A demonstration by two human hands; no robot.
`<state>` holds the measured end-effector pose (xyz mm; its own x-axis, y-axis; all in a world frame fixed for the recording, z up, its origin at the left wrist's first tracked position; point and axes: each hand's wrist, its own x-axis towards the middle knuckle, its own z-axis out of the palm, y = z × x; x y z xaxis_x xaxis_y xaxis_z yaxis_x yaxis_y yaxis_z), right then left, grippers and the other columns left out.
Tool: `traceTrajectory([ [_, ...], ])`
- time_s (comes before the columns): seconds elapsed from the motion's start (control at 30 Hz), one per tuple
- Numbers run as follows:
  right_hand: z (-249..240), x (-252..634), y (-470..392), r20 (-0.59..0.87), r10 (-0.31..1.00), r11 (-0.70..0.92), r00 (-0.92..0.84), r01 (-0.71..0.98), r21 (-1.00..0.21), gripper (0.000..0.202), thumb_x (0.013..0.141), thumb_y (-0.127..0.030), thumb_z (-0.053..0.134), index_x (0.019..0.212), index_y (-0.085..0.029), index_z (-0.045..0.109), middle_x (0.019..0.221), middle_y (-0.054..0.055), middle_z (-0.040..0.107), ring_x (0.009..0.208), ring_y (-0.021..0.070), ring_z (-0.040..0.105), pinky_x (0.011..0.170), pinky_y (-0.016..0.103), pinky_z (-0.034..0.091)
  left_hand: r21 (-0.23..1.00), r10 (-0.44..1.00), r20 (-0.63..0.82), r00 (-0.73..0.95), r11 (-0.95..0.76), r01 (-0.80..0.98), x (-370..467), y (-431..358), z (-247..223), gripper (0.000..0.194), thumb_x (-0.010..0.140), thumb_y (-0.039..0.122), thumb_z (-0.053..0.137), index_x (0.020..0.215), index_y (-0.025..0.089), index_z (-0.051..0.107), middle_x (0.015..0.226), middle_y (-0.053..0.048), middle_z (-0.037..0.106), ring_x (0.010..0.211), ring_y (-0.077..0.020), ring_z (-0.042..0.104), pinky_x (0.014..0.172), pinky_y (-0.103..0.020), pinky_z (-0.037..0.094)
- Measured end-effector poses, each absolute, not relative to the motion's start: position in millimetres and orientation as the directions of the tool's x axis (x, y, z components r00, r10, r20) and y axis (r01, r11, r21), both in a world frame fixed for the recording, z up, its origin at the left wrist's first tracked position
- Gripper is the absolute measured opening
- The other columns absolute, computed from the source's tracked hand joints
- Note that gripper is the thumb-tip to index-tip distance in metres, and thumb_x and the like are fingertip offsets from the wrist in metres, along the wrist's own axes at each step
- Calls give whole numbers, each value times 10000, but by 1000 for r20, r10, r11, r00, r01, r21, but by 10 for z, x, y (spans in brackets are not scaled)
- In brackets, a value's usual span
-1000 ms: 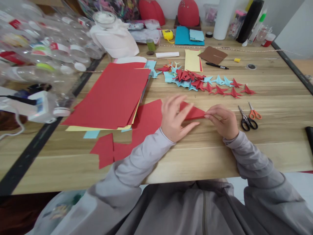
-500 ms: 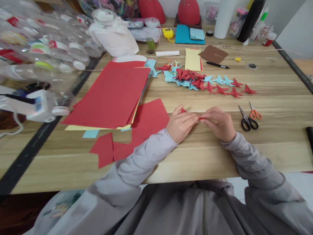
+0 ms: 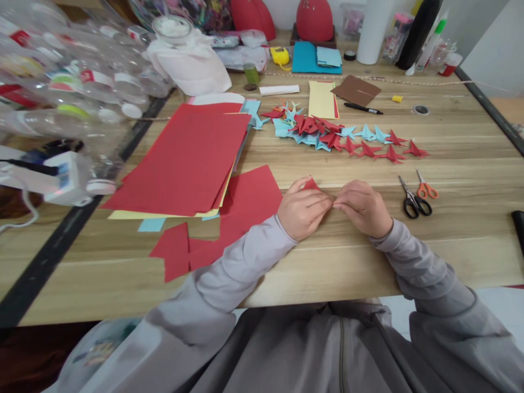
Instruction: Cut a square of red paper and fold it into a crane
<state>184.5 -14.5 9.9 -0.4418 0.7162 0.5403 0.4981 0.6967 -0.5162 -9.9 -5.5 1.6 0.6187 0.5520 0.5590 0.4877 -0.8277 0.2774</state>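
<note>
A small folded piece of red paper (image 3: 311,184) pokes out above the fingers of my left hand (image 3: 303,210), which is closed around it. My right hand (image 3: 365,207) meets the left fingertips and pinches the other end of the paper; most of the piece is hidden by my fingers. Beyond my hands lies a row of folded red paper cranes (image 3: 368,149), with light blue cranes (image 3: 366,132) among them. Left of my hands a large red sheet (image 3: 254,196) rests flat, and cut red scraps (image 3: 177,251) lie nearer the table edge.
A stack of red sheets (image 3: 184,158) covers the left of the table. Black-handled scissors (image 3: 415,204) and orange-handled scissors (image 3: 428,188) lie to the right. Plastic bottles (image 3: 98,82) crowd the far left. A black pen (image 3: 363,108) and brown paper (image 3: 356,90) sit farther back.
More of the red paper now shows above my left fingers. My right fingertips have closed in a tighter pinch, covering the red that showed between my hands.
</note>
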Motion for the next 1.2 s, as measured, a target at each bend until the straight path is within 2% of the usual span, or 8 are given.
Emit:
traceTrajectory([
  [0.13, 118, 1847, -150, 541, 706, 708, -457, 484, -514, 144, 843, -260, 529, 743, -228, 628, 758, 40, 663, 794, 196, 586, 774, 373, 446, 244, 539, 573, 618, -832, 499, -125, -42, 36, 201, 812, 214, 493, 876, 254, 679, 845, -11, 735, 854, -177, 665, 1000, -441, 310],
  [0.43, 195, 1990, -68, 606, 746, 652, -275, 487, -582, 99, 806, -232, 577, 720, -204, 617, 717, 39, 632, 728, 186, 587, 697, 342, 473, 164, 519, 681, 517, -796, 583, -302, 131, 3, 170, 803, 187, 501, 786, 213, 668, 796, -22, 730, 782, -175, 665, 950, -462, 362],
  [0.67, 199, 2007, -57, 605, 755, 632, -250, 524, -571, 91, 799, -208, 577, 724, -199, 627, 722, 40, 650, 727, 184, 597, 701, 341, 473, 114, 502, 719, 482, -768, 630, -346, 185, -6, 150, 796, 179, 510, 785, 196, 659, 743, -25, 718, 733, -173, 663, 935, -459, 397],
  [0.77, 172, 1989, -65, 599, 734, 653, -319, 572, -496, 90, 809, -218, 569, 770, -195, 646, 777, 54, 668, 767, 190, 604, 719, 346, 463, 102, 494, 706, 507, -780, 618, -314, 154, -10, 161, 804, 171, 495, 809, 199, 654, 782, -28, 722, 744, -170, 663, 943, -467, 392],
  [0.9, 138, 1960, -84, 583, 662, 708, -470, 649, -280, 154, 837, -194, 522, 759, -198, 655, 789, 49, 693, 801, 195, 590, 751, 363, 419, 83, 461, 682, 567, -820, 566, -282, 112, -10, 181, 802, 149, 484, 841, 209, 650, 830, -24, 726, 782, -165, 664, 967, -464, 376],
  [0.97, 135, 1964, -88, 588, 636, 717, -499, 663, -213, 175, 840, -178, 508, 737, -192, 649, 768, 45, 695, 790, 191, 585, 743, 355, 406, 107, 476, 671, 569, -821, 561, -292, 115, -12, 197, 806, 147, 472, 850, 217, 651, 837, -21, 726, 789, -165, 664, 970, -466, 370],
  [1.2, 139, 2014, -75, 651, 666, 597, -363, 783, -174, 144, 817, -188, 519, 717, -187, 622, 732, 48, 670, 761, 197, 578, 717, 352, 383, 203, 550, 724, 415, -746, 634, -331, 165, 13, 175, 814, 169, 488, 818, 216, 656, 803, -24, 726, 847, -183, 663, 938, -447, 393],
])
